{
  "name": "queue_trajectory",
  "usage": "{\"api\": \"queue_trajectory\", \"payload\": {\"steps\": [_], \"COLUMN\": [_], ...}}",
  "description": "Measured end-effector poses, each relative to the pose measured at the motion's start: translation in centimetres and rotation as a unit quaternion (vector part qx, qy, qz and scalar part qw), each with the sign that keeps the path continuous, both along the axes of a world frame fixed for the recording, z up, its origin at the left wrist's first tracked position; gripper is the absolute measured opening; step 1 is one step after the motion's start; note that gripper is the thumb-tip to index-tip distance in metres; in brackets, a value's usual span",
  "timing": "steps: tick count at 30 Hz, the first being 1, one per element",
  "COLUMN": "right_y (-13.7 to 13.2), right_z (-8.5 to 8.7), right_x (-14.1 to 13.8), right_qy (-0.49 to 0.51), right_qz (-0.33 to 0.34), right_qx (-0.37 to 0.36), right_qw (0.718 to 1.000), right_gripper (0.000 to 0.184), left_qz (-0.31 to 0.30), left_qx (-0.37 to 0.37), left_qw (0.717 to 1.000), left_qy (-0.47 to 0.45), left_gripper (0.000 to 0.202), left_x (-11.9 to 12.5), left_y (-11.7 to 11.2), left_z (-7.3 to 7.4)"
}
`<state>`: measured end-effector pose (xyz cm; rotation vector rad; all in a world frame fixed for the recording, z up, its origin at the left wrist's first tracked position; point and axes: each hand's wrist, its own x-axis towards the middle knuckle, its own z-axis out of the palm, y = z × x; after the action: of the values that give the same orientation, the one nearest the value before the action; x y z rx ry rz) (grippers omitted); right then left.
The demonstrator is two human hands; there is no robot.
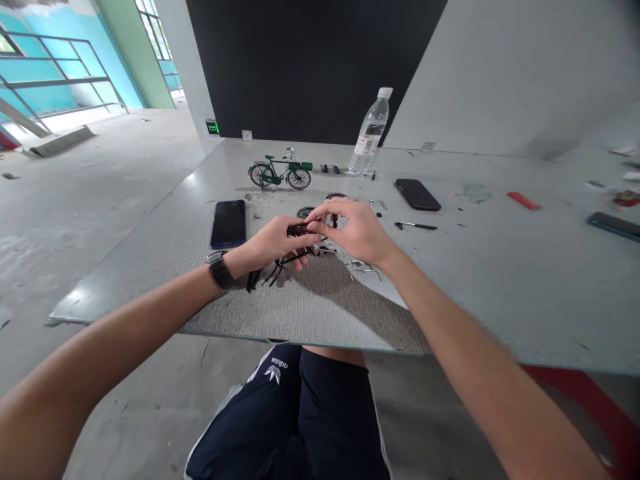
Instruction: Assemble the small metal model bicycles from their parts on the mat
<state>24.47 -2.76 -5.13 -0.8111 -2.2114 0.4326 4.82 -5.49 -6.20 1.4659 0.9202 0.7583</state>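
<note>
My left hand (pixel 277 245), with a black watch on its wrist, is closed round a black model bicycle frame (pixel 296 256) just above the table. Thin fork-like ends of the frame point down towards me. My right hand (pixel 359 232) pinches at the frame's upper end, its fingertips meeting those of my left; anything small between them is hidden. Just beyond my fingers lie small spoked wheels, one a black wheel (pixel 305 212), partly covered by the hands. Below my right hand are thin silver wire parts (pixel 364 269).
A green model bicycle (pixel 274 175) stands farther back, near a water bottle (pixel 370 133). A blue phone (pixel 229 224) lies left, a black phone (pixel 417 194) right, with a black pen-like tool (pixel 417 226) and red object (pixel 523 200). The table's front edge (pixel 300 343) is above my knees.
</note>
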Motion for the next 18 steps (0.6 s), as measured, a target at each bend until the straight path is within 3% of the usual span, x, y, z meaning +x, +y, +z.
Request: {"api": "queue_trajectory", "payload": {"steps": [9, 18], "right_y": [0.11, 0.43], "right_z": [0.02, 0.39], "right_x": [0.15, 0.78], "right_qy": [-0.003, 0.025], "right_qz": [-0.011, -0.093], "right_qx": [0.002, 0.053], "right_qw": [1.000, 0.994], "right_gripper": [0.032, 0.044], "left_qz": [0.002, 0.008], "left_qx": [0.011, 0.037], "left_qw": [1.000, 0.999], "left_qy": [-0.012, -0.004], "left_gripper": [0.014, 0.020], "left_x": [-0.05, -0.04], "left_y": [0.06, 0.08], "left_z": [-0.13, -0.11]}}
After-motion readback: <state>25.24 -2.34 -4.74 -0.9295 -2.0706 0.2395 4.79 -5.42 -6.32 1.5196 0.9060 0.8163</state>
